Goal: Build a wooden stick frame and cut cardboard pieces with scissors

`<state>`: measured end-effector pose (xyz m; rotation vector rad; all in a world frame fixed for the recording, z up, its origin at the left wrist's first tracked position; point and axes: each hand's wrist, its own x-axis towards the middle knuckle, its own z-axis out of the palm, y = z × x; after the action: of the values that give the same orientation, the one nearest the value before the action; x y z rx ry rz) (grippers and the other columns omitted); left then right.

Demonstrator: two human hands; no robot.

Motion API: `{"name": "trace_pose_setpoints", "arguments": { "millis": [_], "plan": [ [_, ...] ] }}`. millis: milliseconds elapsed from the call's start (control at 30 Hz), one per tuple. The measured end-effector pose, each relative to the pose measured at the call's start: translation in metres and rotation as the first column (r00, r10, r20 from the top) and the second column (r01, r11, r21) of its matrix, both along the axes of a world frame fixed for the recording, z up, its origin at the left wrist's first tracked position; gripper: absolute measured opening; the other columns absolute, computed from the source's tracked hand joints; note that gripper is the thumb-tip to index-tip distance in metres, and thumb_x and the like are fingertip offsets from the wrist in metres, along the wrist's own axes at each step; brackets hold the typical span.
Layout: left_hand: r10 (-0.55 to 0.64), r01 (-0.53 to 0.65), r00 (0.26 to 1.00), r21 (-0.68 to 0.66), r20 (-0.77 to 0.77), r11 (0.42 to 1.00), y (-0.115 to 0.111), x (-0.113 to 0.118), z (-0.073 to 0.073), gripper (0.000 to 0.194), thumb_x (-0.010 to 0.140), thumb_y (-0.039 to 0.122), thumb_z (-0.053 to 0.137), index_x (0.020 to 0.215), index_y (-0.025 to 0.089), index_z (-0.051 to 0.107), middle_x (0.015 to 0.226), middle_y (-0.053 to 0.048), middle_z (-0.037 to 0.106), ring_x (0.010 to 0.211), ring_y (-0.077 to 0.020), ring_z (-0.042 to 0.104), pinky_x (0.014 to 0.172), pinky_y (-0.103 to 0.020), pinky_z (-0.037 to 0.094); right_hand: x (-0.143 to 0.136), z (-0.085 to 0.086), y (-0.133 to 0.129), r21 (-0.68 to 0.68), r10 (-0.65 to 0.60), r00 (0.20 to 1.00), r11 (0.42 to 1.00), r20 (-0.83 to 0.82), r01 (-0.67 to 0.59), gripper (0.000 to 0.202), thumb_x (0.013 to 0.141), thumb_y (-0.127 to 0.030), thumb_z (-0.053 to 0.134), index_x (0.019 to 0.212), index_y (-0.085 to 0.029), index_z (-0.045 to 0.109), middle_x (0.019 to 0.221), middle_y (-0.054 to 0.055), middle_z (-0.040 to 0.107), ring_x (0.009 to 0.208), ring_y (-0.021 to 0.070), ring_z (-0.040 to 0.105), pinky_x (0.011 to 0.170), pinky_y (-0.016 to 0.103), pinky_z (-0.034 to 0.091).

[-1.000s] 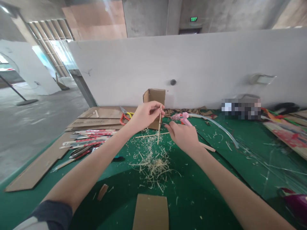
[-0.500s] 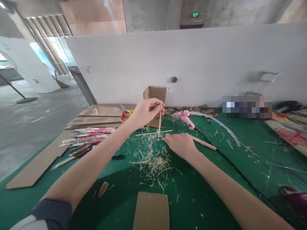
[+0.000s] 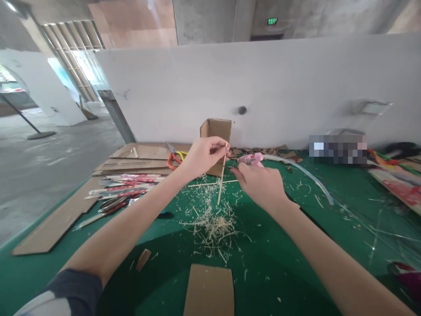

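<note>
My left hand (image 3: 202,156) pinches the top of a thin wooden stick (image 3: 221,184) and holds it nearly upright, its lower end on the green table (image 3: 296,245). A second thin stick (image 3: 204,184) lies flat and crosses it like a plus sign. My right hand (image 3: 261,184) hovers by the crossed stick's right end, fingers curled toward the crossing; its palm is hidden, so a grip does not show. A pink glue gun (image 3: 251,159) lies just beyond that hand. Wood shavings (image 3: 212,226) are heaped below the sticks.
A small open cardboard box (image 3: 215,131) stands behind the sticks. Orange-handled scissors (image 3: 173,158), flat cardboard sheets (image 3: 138,160) and red-wrapped chopsticks (image 3: 126,184) lie at left. A clear tube (image 3: 305,175) curves at right. A cardboard piece (image 3: 208,289) lies near me. A white partition (image 3: 296,87) closes the back.
My right hand has lifted off the table and moved up toward the sticks' crossing. The left hand keeps the upright stick in about the same place.
</note>
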<state>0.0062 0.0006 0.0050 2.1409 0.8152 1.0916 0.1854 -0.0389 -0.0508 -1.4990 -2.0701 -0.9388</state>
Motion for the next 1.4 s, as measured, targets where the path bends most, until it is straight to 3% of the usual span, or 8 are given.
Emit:
{"name": "trace_pose_setpoints", "arguments": {
  "millis": [233,567,767,900,1133,1400],
  "plan": [
    [0.008,-0.008,1.000,-0.008,-0.018,1.000,0.000,0.001,-0.001,0.016,0.085,0.029,0.047,0.085,0.017,0.057,0.083,-0.006,0.068,0.077,-0.0136,0.065,0.074,-0.026,0.053,0.000,-0.001,0.000,0.023,-0.004,1.000,1.000,0.014,0.003,0.052,0.097,-0.043,0.024,0.069,-0.018,0.060,0.050,0.003,0.056,0.044,0.0112,0.045,0.054,0.026,0.020],
    [-0.068,0.067,0.998,-0.049,-0.015,0.997,0.001,0.000,-0.001,0.019,0.086,0.029,0.045,0.089,0.015,0.058,0.085,-0.006,0.068,0.079,-0.0132,0.065,0.075,-0.026,0.054,0.000,-0.004,0.004,-0.198,-0.011,0.996,0.980,-0.085,-0.006,0.052,0.096,-0.045,0.021,0.080,-0.018,0.063,0.056,0.004,0.058,0.051,0.0137,0.049,0.049,0.025,0.017],
    [-0.084,0.084,0.996,-0.038,-0.010,0.996,0.000,0.000,0.000,0.018,0.086,0.029,0.046,0.088,0.015,0.058,0.084,-0.006,0.067,0.079,-0.0134,0.065,0.075,-0.026,0.055,0.002,-0.003,0.002,-0.247,0.040,0.995,0.967,-0.090,-0.061,0.048,0.097,-0.042,0.024,0.080,-0.016,0.060,0.055,0.005,0.058,0.052,0.0144,0.051,0.049,0.024,0.017],
    [-0.096,0.095,0.995,-0.029,-0.023,0.995,-0.004,0.001,0.002,0.017,0.085,0.027,0.045,0.086,0.015,0.058,0.084,-0.006,0.067,0.080,-0.0136,0.065,0.076,-0.025,0.055,0.005,-0.006,0.002,-0.299,0.081,0.993,0.949,-0.085,-0.102,0.046,0.097,-0.039,0.024,0.078,-0.015,0.059,0.054,0.004,0.059,0.049,0.0133,0.050,0.051,0.024,0.022],
    [-0.059,0.057,0.998,-0.056,-0.034,0.997,0.001,-0.001,0.000,0.020,0.085,0.031,0.045,0.090,0.015,0.057,0.086,-0.007,0.067,0.082,-0.0147,0.066,0.076,-0.026,0.055,0.000,-0.027,-0.002,-0.432,0.082,0.995,0.896,-0.059,-0.099,0.045,0.097,-0.044,0.024,0.078,-0.019,0.056,0.058,0.002,0.060,0.048,0.0133,0.053,0.047,0.025,0.014],
    [-0.066,0.064,0.998,-0.070,-0.025,0.995,0.002,-0.001,0.000,0.019,0.084,0.031,0.047,0.088,0.015,0.057,0.086,-0.007,0.067,0.082,-0.0148,0.066,0.077,-0.027,0.054,0.000,-0.023,-0.004,-0.524,0.081,0.988,0.840,-0.134,-0.140,0.042,0.097,-0.041,0.025,0.084,-0.021,0.059,0.069,0.003,0.065,0.061,0.0159,0.060,0.049,0.024,0.021]
  ]
}}
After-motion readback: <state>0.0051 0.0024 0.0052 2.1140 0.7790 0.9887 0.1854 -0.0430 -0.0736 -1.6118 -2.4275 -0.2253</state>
